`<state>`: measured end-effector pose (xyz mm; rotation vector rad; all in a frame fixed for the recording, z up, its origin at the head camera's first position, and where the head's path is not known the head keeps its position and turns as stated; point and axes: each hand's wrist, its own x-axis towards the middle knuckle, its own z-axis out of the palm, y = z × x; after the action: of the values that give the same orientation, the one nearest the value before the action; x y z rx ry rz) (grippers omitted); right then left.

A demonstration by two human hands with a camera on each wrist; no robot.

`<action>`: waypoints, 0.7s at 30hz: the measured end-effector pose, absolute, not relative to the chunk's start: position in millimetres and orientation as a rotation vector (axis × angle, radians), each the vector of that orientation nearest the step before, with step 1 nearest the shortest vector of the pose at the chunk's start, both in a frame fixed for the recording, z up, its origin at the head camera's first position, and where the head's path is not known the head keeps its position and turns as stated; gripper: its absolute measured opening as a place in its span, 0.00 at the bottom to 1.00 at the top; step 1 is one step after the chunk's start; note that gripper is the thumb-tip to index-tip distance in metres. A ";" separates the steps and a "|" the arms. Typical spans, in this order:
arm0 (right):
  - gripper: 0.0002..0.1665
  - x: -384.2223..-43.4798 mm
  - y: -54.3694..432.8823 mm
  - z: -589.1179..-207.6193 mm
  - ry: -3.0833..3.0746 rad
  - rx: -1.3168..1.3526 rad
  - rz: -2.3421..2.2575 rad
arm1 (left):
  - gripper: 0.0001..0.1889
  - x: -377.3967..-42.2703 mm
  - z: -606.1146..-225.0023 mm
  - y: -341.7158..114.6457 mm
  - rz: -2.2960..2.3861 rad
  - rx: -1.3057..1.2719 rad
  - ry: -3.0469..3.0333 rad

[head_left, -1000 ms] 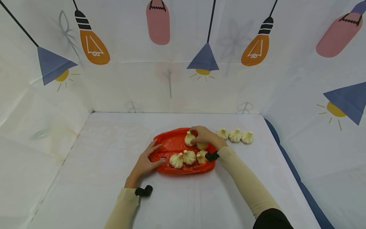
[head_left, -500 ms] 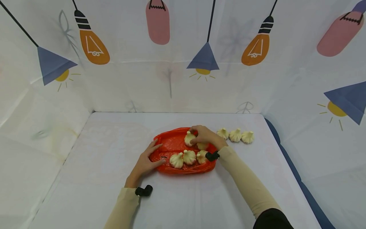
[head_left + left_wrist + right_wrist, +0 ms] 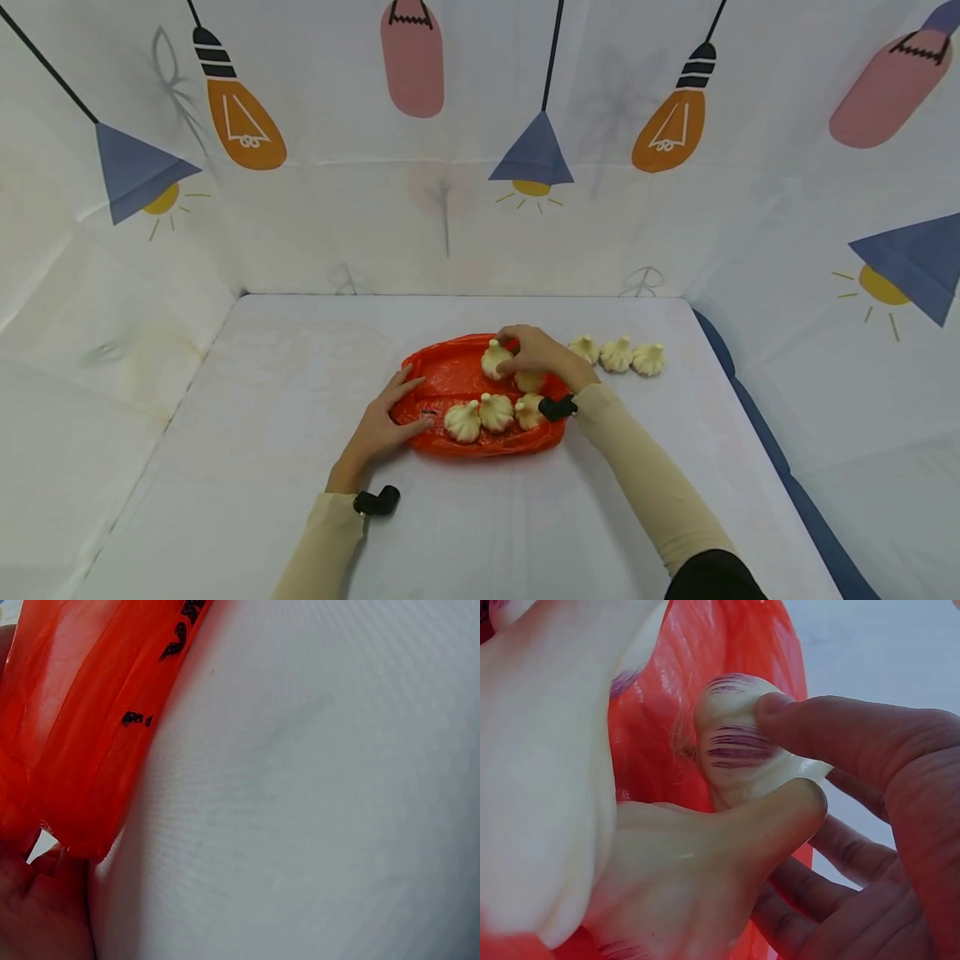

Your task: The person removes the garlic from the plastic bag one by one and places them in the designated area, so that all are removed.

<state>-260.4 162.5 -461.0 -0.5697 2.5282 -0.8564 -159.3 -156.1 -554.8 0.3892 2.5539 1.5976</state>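
In the head view, a shallow oval container (image 3: 448,373) covered in red plastic sits mid-table. My left hand (image 3: 381,425) touches its left side, fingers spread over the edge. With thumb and fingers, my right hand (image 3: 542,352) pinches a garlic bulb (image 3: 493,362) at the container's back. Partly hidden below that hand is another bulb (image 3: 528,382). Three bulbs line the front half, the leftmost bulb (image 3: 462,422) showing fully. The right wrist view shows my thumb (image 3: 817,731) against the pinched bulb (image 3: 731,724), which has purple streaks. Black-marked red plastic (image 3: 90,742) fills the left wrist view's corner.
Three more garlic bulbs (image 3: 617,355) lie in a row on the white table (image 3: 465,525), right of the container. A pale curtain (image 3: 360,225) printed with lamps and bulbs hangs behind and at the sides. Dark blue cloth (image 3: 780,458) runs along the table's right edge.
My right hand has shifted very slightly left and back with the garlic bulb between its fingers. The left hand and the container have stayed in place.
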 end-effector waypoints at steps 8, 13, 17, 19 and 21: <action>0.34 -255.6 162.6 -457.6 2.539 -0.582 -0.890 | 0.39 -159.1 -555.3 -156.5 1.606 0.397 2.554; 0.34 -253.1 165.7 -454.4 2.561 -0.576 -0.939 | 0.39 -159.1 -556.4 -156.9 1.615 0.407 2.556; 0.34 -251.3 171.1 -450.0 2.561 -0.550 -1.016 | 0.39 -159.5 -556.6 -156.5 1.608 0.411 2.564; 0.34 -249.9 174.2 -446.6 2.564 -0.536 -1.057 | 0.39 -159.9 -556.6 -156.1 1.604 0.414 2.570; 0.34 -248.5 177.4 -442.3 2.583 -0.531 -1.088 | 0.39 -160.2 -556.3 -155.7 1.605 0.412 2.568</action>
<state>-248.5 177.4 -442.3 -0.5305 2.5827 -1.0885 -160.2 -155.7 -556.3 0.4120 2.5684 1.6054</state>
